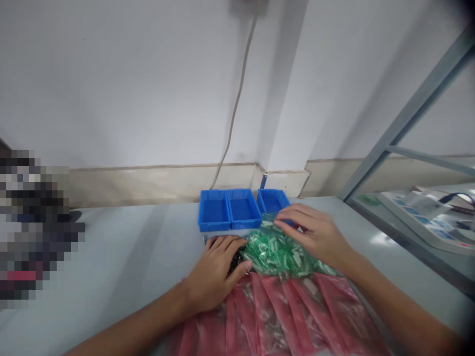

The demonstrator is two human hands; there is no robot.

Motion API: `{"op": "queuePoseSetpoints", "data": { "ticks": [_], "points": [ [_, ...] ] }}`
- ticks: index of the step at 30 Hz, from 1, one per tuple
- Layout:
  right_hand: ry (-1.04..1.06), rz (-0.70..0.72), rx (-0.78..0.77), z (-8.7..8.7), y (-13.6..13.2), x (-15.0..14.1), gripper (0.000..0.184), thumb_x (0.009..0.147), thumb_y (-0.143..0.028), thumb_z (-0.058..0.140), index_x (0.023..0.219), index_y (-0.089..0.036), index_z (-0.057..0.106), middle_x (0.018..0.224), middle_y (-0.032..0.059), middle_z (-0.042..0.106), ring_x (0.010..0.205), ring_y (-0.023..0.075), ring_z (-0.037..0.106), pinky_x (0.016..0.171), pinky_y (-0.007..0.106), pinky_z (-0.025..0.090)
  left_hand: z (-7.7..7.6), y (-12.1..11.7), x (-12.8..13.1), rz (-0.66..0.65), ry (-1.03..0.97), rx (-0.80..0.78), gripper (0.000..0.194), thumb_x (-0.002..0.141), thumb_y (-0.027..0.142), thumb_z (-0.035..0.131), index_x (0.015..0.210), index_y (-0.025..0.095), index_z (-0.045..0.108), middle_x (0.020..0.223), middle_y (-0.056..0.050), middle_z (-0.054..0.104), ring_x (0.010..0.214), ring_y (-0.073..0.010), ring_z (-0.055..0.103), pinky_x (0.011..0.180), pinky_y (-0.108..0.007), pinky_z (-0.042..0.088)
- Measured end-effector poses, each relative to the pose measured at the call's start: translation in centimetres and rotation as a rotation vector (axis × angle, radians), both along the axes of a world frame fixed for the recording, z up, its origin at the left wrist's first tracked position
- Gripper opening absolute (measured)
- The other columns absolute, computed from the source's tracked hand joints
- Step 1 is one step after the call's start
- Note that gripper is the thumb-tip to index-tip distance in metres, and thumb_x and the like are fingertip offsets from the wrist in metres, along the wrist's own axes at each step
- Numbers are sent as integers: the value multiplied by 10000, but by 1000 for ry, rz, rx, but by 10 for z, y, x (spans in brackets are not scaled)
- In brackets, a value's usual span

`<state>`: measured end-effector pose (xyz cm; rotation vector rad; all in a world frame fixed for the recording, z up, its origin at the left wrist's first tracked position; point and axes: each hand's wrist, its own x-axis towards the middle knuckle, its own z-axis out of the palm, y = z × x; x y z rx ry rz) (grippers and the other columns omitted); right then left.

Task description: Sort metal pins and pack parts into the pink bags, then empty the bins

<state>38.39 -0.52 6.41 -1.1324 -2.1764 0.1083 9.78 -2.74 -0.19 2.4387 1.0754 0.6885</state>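
A green clear bag (278, 252) full of small white parts lies on the table in front of me. My right hand (315, 232) rests on its far top edge, fingers pinching the bag's rim. My left hand (217, 272) lies curled at the bag's left end, over a small pile of dark parts (236, 261), thumb against the green bag. Several pink clear bags (282, 316) with parts inside lie spread under and in front of both hands.
Three blue plastic bins (243, 210) stand in a row at the table's back edge against the wall. A grey cable (237, 99) runs down the wall. A metal frame (408, 118) and a neighbouring bench with papers are at the right. A blurred area is at the left.
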Motion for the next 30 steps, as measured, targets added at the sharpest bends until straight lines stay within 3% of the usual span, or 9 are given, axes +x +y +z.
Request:
{"op": "queuePoseSetpoints", "data": {
  "ticks": [4,7,9,12,17,22,26,30],
  "points": [
    [93,-67,-214,6,-4,-5,243,1003,-496,660,931,-277,736,813,26,722,652,203,614,610,338,513,1,0,0,-6,3,-15,386,1105,450,506,1453,286,527,1461,-60,627,1374,-276,550,1177,-503,391],
    [-26,22,-374,5,-3,-6,263,1002,-511,656,943,-275,758,821,8,740,666,197,637,608,318,506,2,-1,0,-3,2,-16,383,1104,443,510,1453,288,529,1459,-61,628,1376,-279,551,1180,-507,391],
    [-103,66,-340,3,-1,-4,257,1034,-483,616,1029,-288,783,974,25,789,823,232,704,735,350,542,1,-1,0,1,3,-19,384,1103,441,511,1454,288,530,1462,-62,626,1382,-279,547,1190,-509,383],
    [-79,-11,-230,0,4,2,288,1065,-469,559,1130,-301,785,1115,43,807,998,278,727,850,391,553,1,-1,0,4,3,-13,390,1101,448,513,1456,287,532,1474,-58,621,1398,-278,535,1204,-508,374],
    [-31,-174,-182,-4,30,19,323,1090,-447,483,1155,-268,744,1108,56,809,950,271,743,807,386,566,-1,-1,0,12,5,-9,394,1100,455,512,1459,295,533,1473,-49,619,1393,-272,540,1198,-511,387],
    [-390,-60,-185,-14,67,27,304,1075,-324,469,1233,-256,720,1215,79,784,1138,298,709,1014,446,495,0,-1,0,8,13,-9,403,1102,452,506,1476,302,522,1486,-46,612,1397,-267,537,1199,-508,389],
    [-427,-79,-190,-23,82,22,273,1048,-366,544,1203,-264,744,1133,85,803,1083,334,728,988,469,470,1,0,0,2,24,-7,455,1105,466,495,1540,334,469,1534,-35,577,1431,-265,508,1218,-515,374],
    [-425,-94,-184,-28,82,17,297,1084,-361,476,1108,-249,749,1090,90,790,1024,317,722,966,459,451,1,0,-1,-13,39,-4,465,1110,460,484,1568,380,453,1531,-31,569,1423,-263,512,1206,-522,384]
  ]
}}
